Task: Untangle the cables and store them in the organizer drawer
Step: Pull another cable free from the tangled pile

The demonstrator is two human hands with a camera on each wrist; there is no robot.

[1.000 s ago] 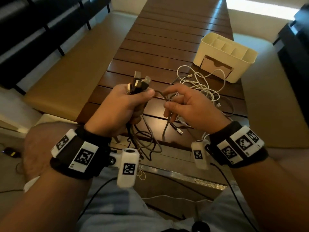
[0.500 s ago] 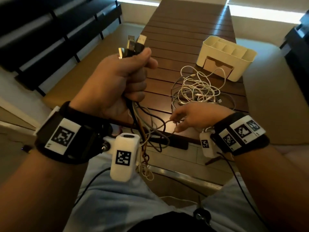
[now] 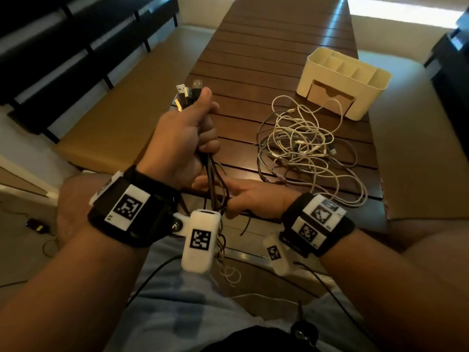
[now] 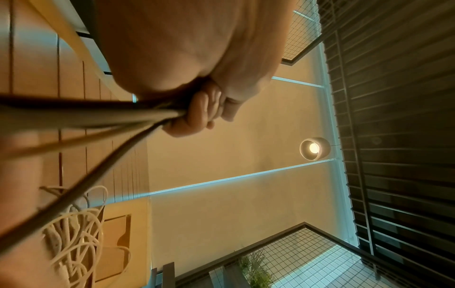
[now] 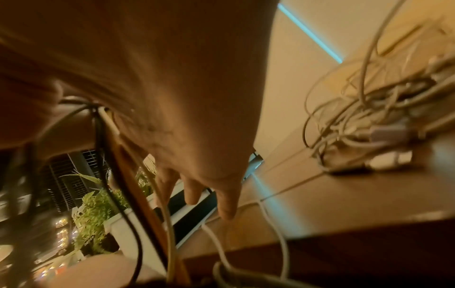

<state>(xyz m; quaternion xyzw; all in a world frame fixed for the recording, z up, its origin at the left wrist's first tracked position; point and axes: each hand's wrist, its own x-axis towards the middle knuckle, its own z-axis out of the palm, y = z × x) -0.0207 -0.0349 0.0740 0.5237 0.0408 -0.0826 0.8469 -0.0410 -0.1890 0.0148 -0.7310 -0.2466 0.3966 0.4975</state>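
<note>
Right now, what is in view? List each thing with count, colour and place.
Table: one, dark brown slats, centre.
Organizer: one, cream, far right of table; brown drawer shut.
Cable pile: one tangle, white and grey, before the organizer.
Cable bundle: several, dark, plugs up, hanging from left fist.
Benches: two, tan, either side.
Left hand: grips the bundle.
Right hand: fingers straight, thumb hooked among the hanging cables.
</note>
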